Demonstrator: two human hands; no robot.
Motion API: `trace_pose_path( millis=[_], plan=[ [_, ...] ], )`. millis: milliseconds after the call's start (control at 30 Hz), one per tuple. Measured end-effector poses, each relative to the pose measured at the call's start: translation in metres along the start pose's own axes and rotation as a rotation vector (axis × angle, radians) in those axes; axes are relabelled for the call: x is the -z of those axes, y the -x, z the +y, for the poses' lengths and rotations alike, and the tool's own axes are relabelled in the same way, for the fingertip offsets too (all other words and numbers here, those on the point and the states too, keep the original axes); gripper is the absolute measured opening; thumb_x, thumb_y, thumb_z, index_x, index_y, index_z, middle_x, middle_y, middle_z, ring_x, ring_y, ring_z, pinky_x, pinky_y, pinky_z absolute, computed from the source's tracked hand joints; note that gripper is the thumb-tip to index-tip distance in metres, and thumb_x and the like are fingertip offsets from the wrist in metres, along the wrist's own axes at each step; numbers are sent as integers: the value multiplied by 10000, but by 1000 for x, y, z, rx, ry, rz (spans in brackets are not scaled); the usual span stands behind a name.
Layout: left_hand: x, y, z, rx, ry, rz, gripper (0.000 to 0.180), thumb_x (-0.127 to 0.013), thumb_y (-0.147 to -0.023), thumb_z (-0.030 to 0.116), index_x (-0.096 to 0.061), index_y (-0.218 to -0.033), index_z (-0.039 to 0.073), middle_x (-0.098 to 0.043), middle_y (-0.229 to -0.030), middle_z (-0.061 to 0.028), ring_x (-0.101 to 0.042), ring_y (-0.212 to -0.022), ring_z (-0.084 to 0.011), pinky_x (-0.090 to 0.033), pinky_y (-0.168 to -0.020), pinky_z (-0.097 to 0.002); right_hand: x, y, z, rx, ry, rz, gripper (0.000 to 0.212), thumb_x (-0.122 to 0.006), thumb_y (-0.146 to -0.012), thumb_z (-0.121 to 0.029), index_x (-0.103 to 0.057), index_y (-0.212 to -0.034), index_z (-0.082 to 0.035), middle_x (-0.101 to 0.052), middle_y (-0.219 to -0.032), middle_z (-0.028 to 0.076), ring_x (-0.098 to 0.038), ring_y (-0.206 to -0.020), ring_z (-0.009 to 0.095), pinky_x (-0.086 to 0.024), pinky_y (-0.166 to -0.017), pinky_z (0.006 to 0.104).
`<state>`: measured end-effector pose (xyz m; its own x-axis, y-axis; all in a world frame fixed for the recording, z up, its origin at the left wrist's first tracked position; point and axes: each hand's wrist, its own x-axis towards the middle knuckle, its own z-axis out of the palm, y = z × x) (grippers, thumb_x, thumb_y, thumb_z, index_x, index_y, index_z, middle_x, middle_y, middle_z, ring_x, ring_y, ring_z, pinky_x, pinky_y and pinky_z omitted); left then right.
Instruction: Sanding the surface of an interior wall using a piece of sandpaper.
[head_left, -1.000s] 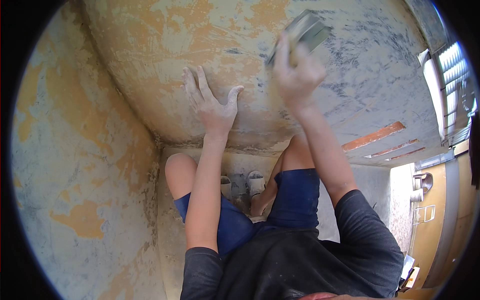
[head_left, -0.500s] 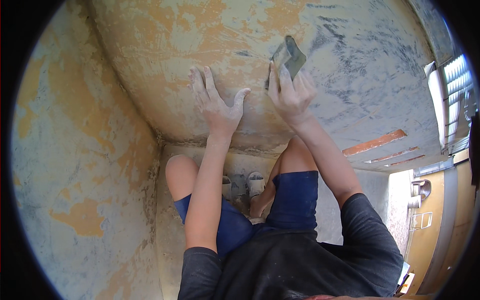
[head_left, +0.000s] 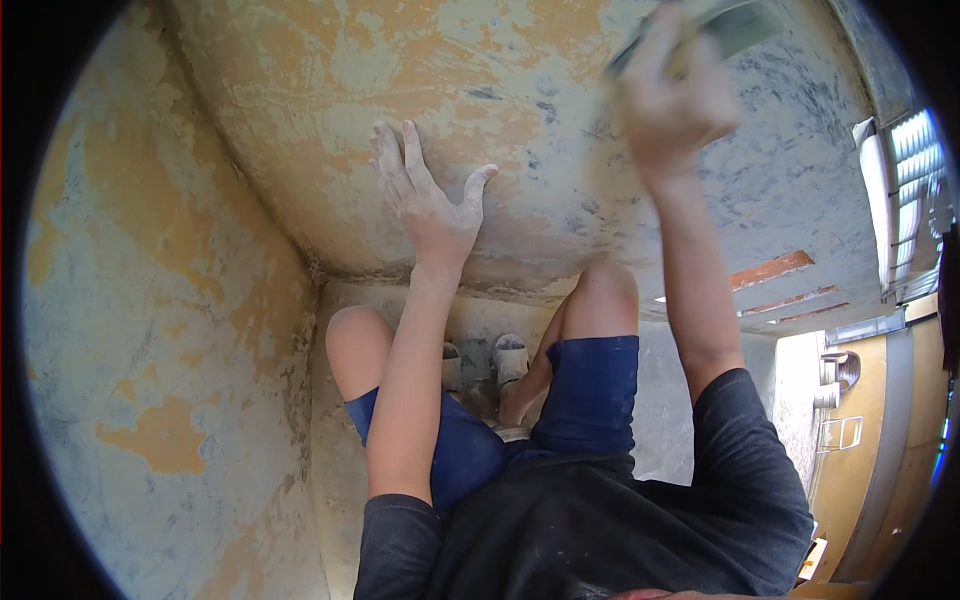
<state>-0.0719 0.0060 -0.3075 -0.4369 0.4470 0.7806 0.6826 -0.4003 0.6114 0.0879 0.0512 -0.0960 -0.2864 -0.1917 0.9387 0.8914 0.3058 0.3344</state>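
Observation:
My left hand point(head_left: 436, 212), pale with dust, lies against the patchy orange and grey-white wall point(head_left: 545, 190) in front of me, its fingers spread and thumb out to the right. Farther up and to the right, my right hand point(head_left: 682, 112) is smeared by motion. Its closed fingers hold a folded grey-green sheet of sandpaper point(head_left: 748, 28) at the wall surface. Part of the sheet is hidden behind the fingers. Dark scuff marks cover the wall around my right hand.
A second patchy wall point(head_left: 150, 320) meets the front wall at a corner on my left. My bent knees point(head_left: 605, 295) are close to the front wall. At the right are red-brown slots point(head_left: 770, 270) in the wall, a bright opening and a brown chair point(head_left: 848, 370).
My right hand has swept up and to the right across the wall with the sandpaper. My left hand stays spread on the wall, almost in the same place.

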Motion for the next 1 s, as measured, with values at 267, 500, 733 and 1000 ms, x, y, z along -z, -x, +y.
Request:
trace_pose_path(
  millis=[267,500,733,1000],
  plan=[
    [-9,0,7,-16,4,-11,1103,-900,-791,436,-321,-1632,18,-262,-1679,-290,-257,-1561,-466,-252,-1255,-605,9,94,-21,146,-309,-107,70,-790,-872,-64,-720,-865,-60,-683,-745,123,-578,-519,298,-443,-467,393],
    [-1,0,6,-18,-18,-23,1139,-945,-756,354,-305,-1628,-4,-236,-1689,-272,-236,-1571,-444,-259,-1272,-568,2,23,3,118,80,-60,146,-776,-854,-63,-748,-993,-27,-635,-688,79,-552,-533,231,-392,-502,365],
    [4,5,-5,-16,-41,-34,1223,-909,-703,548,-310,-1633,25,-241,-1688,-290,-259,-1557,-473,-275,-1250,-600,15,33,-14,205,11,-204,133,-797,-863,-102,-725,-954,-36,-675,-709,67,-580,-550,243,-362,-622,356],
    [-3,4,-1,-25,-62,-104,1290,-903,-685,595,-264,-1649,22,-188,-1703,-289,-220,-1571,-464,-255,-1258,-607,-4,84,-21,211,-193,74,225,-657,-932,-73,-761,-1128,-35,-506,-620,23,-441,-460,215,-329,-632,403]
  ],
)
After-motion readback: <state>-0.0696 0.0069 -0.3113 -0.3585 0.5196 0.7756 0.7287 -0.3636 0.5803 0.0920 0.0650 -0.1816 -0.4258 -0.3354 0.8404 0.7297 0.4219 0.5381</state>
